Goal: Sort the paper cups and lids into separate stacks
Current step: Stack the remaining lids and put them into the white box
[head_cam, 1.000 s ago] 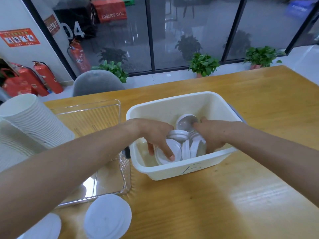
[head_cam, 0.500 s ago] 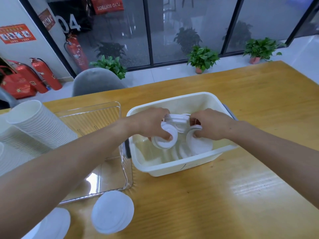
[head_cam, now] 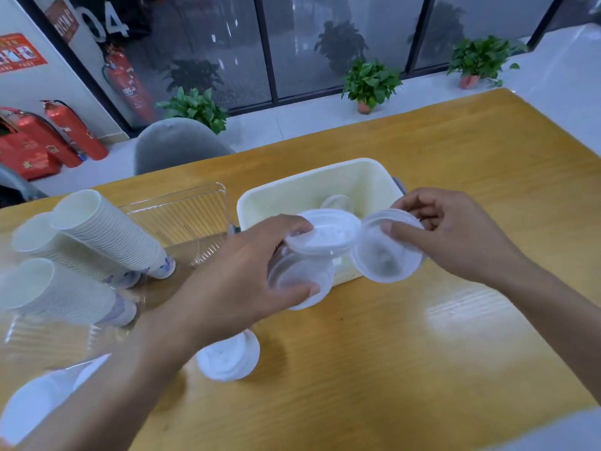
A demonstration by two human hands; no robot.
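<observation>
This looks like an office or commercial meeting room: a long yellow-brown wooden desk (head_cam: 422,336) with a grey upholstered chair (head_cam: 175,144) at its far edge faces a wall of dark-framed floor-to-ceiling glass panels (head_cam: 341,37) bearing large white "04" numerals (head_cam: 104,22). Red fire extinguishers (head_cam: 76,130) stand on the floor by the left wall under a red safety notice (head_cam: 19,53). Green potted plants (head_cam: 370,83) line the pale tiled floor along the glass.

White digits "04" (head_cam: 104,22) stood on the glass wall at eleven o'clock; the red signs' (head_cam: 19,53) lettering was too blurred to read.
</observation>
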